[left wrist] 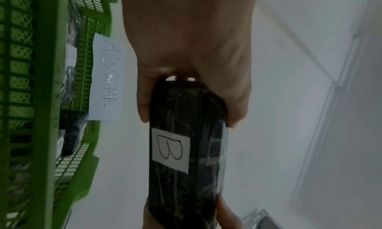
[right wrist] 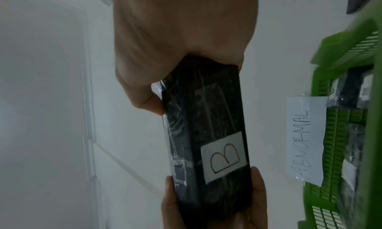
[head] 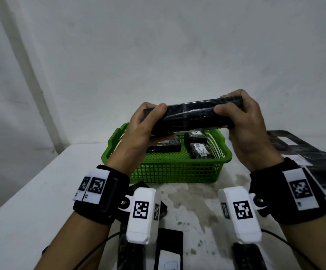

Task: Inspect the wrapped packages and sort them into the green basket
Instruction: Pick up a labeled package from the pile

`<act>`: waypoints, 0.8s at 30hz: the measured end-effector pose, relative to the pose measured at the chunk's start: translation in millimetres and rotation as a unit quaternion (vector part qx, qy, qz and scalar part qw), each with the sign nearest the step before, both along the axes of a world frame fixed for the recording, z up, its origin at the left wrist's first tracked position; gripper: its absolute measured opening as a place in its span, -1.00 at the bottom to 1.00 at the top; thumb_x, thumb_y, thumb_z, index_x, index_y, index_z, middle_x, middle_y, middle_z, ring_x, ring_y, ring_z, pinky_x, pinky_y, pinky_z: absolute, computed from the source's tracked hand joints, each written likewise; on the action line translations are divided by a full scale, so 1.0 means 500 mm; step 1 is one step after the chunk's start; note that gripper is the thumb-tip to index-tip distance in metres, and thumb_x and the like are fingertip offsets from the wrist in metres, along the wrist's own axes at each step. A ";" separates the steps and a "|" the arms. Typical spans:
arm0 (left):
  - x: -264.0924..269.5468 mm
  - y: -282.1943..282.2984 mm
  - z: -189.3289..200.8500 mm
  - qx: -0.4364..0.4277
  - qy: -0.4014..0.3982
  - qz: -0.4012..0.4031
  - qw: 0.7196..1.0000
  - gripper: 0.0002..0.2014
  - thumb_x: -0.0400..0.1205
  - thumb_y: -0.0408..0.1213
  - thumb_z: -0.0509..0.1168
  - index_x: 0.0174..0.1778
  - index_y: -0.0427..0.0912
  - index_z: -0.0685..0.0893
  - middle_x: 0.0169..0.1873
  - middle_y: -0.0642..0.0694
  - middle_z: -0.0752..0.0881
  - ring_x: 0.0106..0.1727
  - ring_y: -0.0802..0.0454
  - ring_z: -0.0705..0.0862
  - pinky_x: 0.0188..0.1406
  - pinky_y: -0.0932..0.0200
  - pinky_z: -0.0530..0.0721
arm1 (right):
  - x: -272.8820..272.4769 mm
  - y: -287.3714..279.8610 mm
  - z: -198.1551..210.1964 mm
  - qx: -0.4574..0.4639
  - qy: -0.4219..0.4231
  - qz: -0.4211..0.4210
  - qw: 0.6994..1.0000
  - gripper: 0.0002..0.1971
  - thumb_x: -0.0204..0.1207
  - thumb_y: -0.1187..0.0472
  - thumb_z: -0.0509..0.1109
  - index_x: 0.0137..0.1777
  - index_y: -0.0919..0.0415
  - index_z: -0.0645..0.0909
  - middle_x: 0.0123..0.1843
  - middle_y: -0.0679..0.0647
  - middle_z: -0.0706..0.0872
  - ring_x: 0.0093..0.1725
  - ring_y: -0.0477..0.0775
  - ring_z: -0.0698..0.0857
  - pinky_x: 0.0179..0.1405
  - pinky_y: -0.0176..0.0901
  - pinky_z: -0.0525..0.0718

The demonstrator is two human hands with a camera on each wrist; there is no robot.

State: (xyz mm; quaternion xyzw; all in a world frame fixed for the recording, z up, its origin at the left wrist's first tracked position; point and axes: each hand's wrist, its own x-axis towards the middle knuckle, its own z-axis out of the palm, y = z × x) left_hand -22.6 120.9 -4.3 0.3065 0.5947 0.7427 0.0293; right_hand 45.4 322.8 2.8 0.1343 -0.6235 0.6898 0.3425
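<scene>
Both hands hold one long black wrapped package level in the air above the green basket. My left hand grips its left end and my right hand grips its right end, thumbs on the near face. The wrist views show the package's far face with a white label marked "B". The basket holds several black wrapped packages and carries a paper tag reading "ABNORMAL".
More black wrapped packages lie on the white table: a large flat one at the right and others near the front edge under my wrists. A plain wall stands close behind the basket.
</scene>
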 end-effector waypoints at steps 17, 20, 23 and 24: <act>-0.006 -0.016 0.007 -0.036 -0.029 0.010 0.999 -0.48 0.65 -0.23 0.40 0.52 -0.06 0.42 0.07 -0.01 0.80 0.03 -0.01 0.85 -0.31 0.13 0.76 | 0.011 0.014 0.012 -0.050 -0.143 0.064 0.986 -0.24 0.26 0.32 0.67 0.49 0.27 0.49 0.09 0.14 0.87 -0.03 0.13 0.88 -0.14 0.02 0.85; -0.006 -0.014 0.005 -0.059 0.014 0.046 0.997 -0.47 0.63 -0.28 0.44 0.49 0.04 0.42 0.00 0.00 0.79 -0.04 0.04 0.84 -0.32 0.13 0.70 | 0.004 0.010 0.007 -0.042 -0.125 0.003 0.991 -0.41 0.35 0.36 0.62 0.40 0.42 0.58 0.07 0.24 0.83 -0.08 0.15 0.86 -0.13 0.01 0.83; -0.007 -0.021 0.004 -0.100 0.039 0.038 0.994 -0.48 0.65 -0.23 0.43 0.51 0.05 0.43 0.13 -0.01 0.75 0.03 0.05 0.81 -0.33 0.19 0.69 | 0.005 0.016 0.005 -0.011 -0.106 -0.004 0.994 -0.41 0.25 0.31 0.61 0.33 0.29 0.61 0.15 0.24 0.82 0.08 0.27 0.85 0.08 0.16 0.81; -0.008 -0.026 0.005 -0.122 0.040 0.027 0.991 -0.47 0.63 -0.13 0.43 0.51 0.05 0.45 0.19 0.01 0.74 0.09 0.04 0.80 -0.31 0.20 0.70 | 0.007 0.019 0.006 0.011 -0.097 -0.003 0.995 -0.44 0.24 0.32 0.62 0.29 0.19 0.62 0.15 0.19 0.81 0.13 0.26 0.83 0.12 0.19 0.80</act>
